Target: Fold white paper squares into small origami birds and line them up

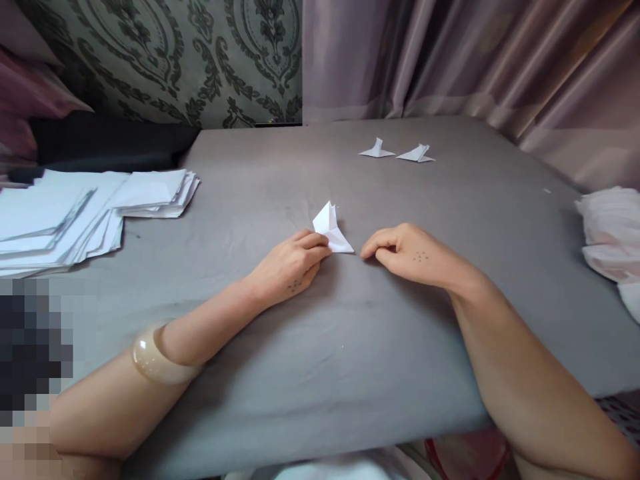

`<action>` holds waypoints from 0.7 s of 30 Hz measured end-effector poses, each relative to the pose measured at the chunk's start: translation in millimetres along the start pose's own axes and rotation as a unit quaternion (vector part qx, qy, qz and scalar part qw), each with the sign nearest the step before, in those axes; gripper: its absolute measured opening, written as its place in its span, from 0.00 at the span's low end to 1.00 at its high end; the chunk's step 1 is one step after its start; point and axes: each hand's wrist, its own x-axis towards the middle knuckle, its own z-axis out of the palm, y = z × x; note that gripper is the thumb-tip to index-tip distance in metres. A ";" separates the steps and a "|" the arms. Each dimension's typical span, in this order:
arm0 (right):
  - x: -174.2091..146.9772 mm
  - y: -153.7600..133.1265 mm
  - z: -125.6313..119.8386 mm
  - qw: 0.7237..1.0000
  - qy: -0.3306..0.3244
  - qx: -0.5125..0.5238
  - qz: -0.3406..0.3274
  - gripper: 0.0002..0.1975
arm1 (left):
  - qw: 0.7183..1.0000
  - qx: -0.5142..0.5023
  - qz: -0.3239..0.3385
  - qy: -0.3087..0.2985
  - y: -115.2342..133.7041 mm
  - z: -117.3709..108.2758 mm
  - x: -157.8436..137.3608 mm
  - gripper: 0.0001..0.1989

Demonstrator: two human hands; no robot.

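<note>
A small folded white paper piece lies on the grey cloth-covered table near its middle. My left hand pinches the paper's near left edge between thumb and fingers. My right hand rests on the cloth just right of the paper, fingers curled, its fingertips a short gap from the paper's tip and holding nothing. A pale bangle sits on my left forearm.
Two finished folded paper shapes lie at the far side of the table. A spread stack of white sheets covers the left side. A pile of white material sits at the right edge. Curtains hang behind.
</note>
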 end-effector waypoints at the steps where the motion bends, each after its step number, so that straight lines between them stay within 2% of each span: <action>1: 2.2 2.0 1.8 0.999 0.025 0.016 0.032 0.18 | 1.000 -0.003 0.003 -0.001 -0.5 0.1 0.3 0.16; 4: 11.0 7.7 12.3 0.982 0.115 0.092 0.119 0.15 | 1.000 -0.003 0.012 -0.007 -2.7 0.6 1.3 0.17; 6: 17.3 10.9 21.0 0.968 0.157 0.136 0.142 0.13 | 1.000 0.002 0.013 -0.014 -4.2 0.8 2.1 0.18; 9: 24.8 14.3 31.2 0.957 0.197 0.151 0.150 0.12 | 0.999 0.009 0.013 -0.028 -5.1 0.5 3.5 0.20; 15: 32.2 16.7 38.1 0.937 0.218 0.194 0.189 0.11 | 0.998 0.033 0.024 -0.058 -4.8 0.6 6.3 0.23; 21: 38.1 17.3 34.4 0.949 0.206 0.143 0.191 0.11 | 0.995 0.069 0.012 -0.074 -3.0 4.5 11.3 0.24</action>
